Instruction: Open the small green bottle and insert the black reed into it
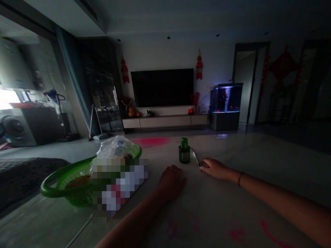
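On the table (261,151), hands (172,182) are near a bottle (184,155), well off visible edges

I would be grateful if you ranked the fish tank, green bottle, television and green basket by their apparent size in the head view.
1. Green basket, partly covered, but with the biggest outline
2. Television
3. Fish tank
4. Green bottle
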`<act>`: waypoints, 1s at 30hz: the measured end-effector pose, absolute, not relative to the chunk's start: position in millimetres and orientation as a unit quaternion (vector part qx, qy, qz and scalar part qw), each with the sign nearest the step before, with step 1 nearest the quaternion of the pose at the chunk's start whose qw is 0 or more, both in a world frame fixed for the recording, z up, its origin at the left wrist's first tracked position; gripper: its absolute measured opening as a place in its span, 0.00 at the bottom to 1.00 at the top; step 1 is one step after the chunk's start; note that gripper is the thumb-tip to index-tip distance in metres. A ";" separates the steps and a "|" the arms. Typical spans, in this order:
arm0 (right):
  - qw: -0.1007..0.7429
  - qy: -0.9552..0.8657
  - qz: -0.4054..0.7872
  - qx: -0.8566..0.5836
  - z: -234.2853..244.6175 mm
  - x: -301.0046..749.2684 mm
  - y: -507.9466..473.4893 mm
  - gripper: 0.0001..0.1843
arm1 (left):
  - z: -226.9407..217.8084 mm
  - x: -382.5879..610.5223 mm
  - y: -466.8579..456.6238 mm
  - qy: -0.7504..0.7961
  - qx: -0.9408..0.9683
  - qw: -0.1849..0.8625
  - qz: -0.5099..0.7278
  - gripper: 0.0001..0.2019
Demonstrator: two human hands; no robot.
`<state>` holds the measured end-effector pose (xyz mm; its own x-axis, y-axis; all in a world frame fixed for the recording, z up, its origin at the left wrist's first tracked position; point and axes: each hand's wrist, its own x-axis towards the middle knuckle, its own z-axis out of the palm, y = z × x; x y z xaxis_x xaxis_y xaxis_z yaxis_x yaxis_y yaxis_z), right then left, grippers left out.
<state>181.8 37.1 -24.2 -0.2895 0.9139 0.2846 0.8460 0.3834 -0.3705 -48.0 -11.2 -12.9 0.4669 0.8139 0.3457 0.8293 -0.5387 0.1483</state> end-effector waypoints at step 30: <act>0.268 -0.569 0.762 -0.154 9.4 193.5 -37.4 0.35 | 23.5 -48.0 -28.1 -0.239 -0.577 -0.760 -0.178 0.34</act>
